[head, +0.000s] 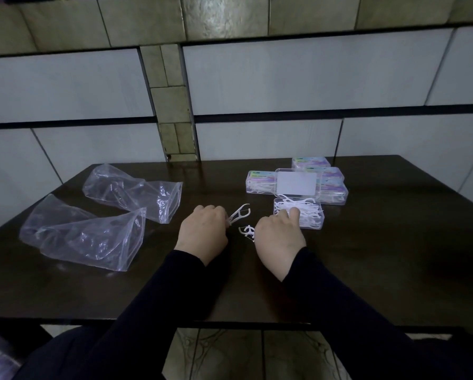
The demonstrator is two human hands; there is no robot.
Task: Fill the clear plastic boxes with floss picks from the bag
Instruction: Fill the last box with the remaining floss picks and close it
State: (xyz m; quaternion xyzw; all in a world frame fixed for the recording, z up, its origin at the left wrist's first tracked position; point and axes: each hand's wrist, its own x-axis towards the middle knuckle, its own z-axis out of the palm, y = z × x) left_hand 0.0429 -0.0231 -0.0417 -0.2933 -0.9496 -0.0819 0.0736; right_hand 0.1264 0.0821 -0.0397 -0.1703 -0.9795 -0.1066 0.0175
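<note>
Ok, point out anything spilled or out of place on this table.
A few loose floss picks lie on the dark table between the hands, outside the open box. Nothing else stands out.

The wooden table top [120,292] is a very dark brown with a dull sheen. Two crumpled plastic bags [93,231] on it are clear, colourless, faintly bluish. The floss picks [239,212] are plain white. The open clear plastic box [298,215] has a see-through lid with a blank white label [297,182]; the closed boxes [331,185] behind show pastel purple and green labels. Both sleeves [339,311] are black. The wall tiles [298,78] are pale grey, with olive-green marbled bands.
</note>
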